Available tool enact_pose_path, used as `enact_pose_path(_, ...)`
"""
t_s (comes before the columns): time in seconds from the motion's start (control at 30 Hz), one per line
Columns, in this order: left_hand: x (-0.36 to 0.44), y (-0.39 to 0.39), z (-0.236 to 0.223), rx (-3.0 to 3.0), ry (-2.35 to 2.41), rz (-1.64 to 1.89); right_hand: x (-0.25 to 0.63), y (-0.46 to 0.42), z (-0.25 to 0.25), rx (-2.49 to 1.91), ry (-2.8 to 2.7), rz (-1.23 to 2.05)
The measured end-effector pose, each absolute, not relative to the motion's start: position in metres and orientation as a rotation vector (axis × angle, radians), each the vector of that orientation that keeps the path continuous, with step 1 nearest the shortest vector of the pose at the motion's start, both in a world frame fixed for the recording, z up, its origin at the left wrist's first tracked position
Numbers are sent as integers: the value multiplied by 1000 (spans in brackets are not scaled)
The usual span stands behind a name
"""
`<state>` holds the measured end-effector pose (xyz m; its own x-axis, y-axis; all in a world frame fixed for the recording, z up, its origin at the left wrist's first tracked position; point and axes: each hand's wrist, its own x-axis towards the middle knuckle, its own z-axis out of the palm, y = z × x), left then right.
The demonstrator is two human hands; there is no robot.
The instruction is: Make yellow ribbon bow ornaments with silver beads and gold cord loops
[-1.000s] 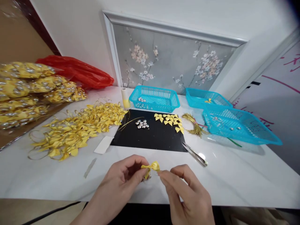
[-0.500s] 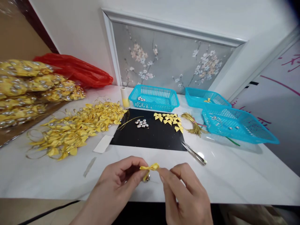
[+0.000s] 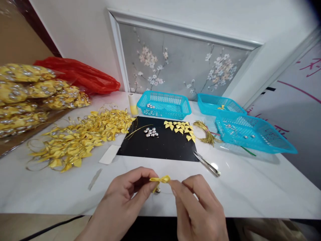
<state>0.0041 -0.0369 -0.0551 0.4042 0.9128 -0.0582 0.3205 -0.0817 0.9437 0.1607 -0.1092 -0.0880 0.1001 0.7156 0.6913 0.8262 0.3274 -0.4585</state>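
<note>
Between my two hands, above the table's front edge, is a yellow ribbon bow (image 3: pixel 163 179). My left hand (image 3: pixel 130 192) pinches its left side between thumb and fingers. The thumb and forefinger of my right hand (image 3: pixel 198 204) are closed at the tip of its right loop. Just under the bow hangs a small silver bell (image 3: pixel 157 190), partly hidden by the ribbon and my left thumb. A thin cord runs from there toward my right hand. Beyond my hands, several silver bells (image 3: pixel 151 132) and yellow ribbon bows (image 3: pixel 181 127) lie on a black mat (image 3: pixel 155 149).
Snips (image 3: pixel 207 164) lie right of the mat, near a bundle of gold cords (image 3: pixel 207 133). Blue baskets (image 3: pixel 164 95) stand behind and right. A heap of yellow bow pieces (image 3: pixel 82 140) covers the left, beside bagged ones (image 3: pixel 22 90) and a red plastic bag (image 3: pixel 80 75).
My hands keep nearly the same pose on the bow. The bell beneath it has shifted slightly, and the whole view has moved a little.
</note>
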Motion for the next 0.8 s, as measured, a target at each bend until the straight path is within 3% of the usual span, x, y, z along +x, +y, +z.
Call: enact_pose_path(0.8, 3, -38, -59, 1859, 1048, 844, 155, -111, -91, -1428, -1632, -90)
